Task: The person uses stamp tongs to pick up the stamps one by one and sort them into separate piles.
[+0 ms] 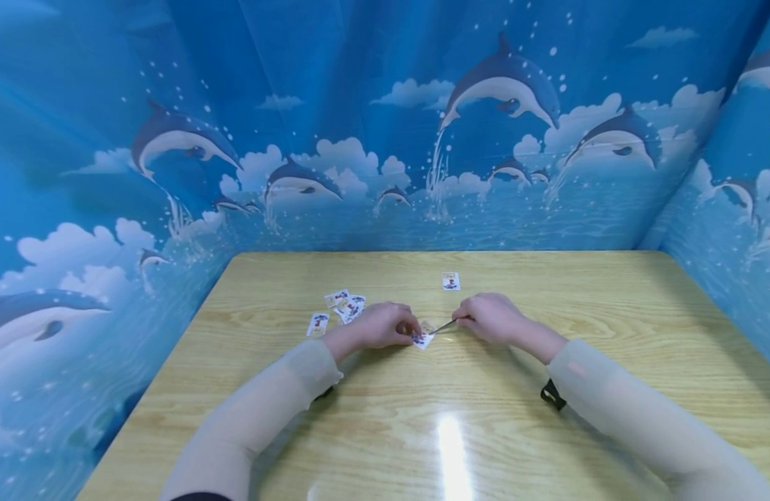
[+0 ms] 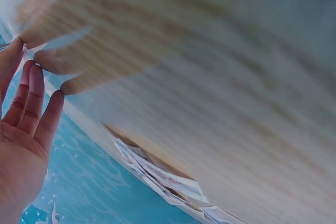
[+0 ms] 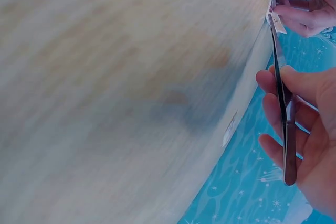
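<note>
Pale long sleeves [image 1: 253, 410] are covering both forearms at the near side. The left hand [image 1: 381, 325] is pinching a small white printed card [image 1: 422, 340] at its left edge, midway across the yellow wood-grain table [image 1: 385, 424]. The right hand [image 1: 491, 316] is clamping its fingers around slim dark metal tweezers [image 3: 289, 129], whose tips are meeting the card. Overlapping printed cards [image 1: 349, 307] are lying farther left; one separate printed card [image 1: 450, 281] is lying beyond the hands.

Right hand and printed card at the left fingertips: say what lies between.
Tweezers reach from the right hand to the printed card, in the right wrist view.
</note>
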The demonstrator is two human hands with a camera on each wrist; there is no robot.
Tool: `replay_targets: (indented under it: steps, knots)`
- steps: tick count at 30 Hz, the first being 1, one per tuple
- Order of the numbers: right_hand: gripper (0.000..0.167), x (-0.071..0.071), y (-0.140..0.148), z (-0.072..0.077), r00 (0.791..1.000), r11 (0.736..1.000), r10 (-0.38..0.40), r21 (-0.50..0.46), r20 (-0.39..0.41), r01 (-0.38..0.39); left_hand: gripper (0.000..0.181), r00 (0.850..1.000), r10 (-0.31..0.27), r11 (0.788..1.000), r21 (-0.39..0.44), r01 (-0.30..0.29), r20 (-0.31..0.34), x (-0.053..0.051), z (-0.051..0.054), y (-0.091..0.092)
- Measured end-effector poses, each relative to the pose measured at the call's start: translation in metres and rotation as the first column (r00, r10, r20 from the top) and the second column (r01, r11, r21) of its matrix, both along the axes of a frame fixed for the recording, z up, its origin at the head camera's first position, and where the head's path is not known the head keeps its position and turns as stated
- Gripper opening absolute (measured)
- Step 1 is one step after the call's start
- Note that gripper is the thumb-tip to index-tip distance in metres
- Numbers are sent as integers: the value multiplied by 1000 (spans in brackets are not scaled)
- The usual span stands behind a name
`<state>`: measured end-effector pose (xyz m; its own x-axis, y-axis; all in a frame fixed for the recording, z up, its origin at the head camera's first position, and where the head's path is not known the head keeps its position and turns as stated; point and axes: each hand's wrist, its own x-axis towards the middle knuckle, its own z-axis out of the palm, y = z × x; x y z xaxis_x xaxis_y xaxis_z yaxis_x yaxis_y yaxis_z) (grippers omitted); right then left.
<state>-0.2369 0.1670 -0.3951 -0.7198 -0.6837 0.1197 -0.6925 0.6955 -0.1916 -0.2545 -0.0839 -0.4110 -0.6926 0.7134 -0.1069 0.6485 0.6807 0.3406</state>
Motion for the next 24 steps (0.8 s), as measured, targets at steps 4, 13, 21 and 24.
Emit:
replay_targets:
  steps: [4,13,21,24]
  knots:
    - [14,-4,-4,0,1000,1000,16,1,-20,-16,18,1000,-2,1000,5,3,-3,0,-1,-1]
    - [18,-2,-6,-7,995,996,-78,-28,56,80,13,1000,1,1000,2,-1,-11,-2,-1,-1]
    - [18,11,-7,-9,988,992,-119,-38,103,124,10,1000,25,1000,-10,-25,9,-3,-2,1]
    - [17,15,-9,-11,987,990,-128,-41,98,132,9,1000,30,999,-12,-30,6,-2,-2,2]
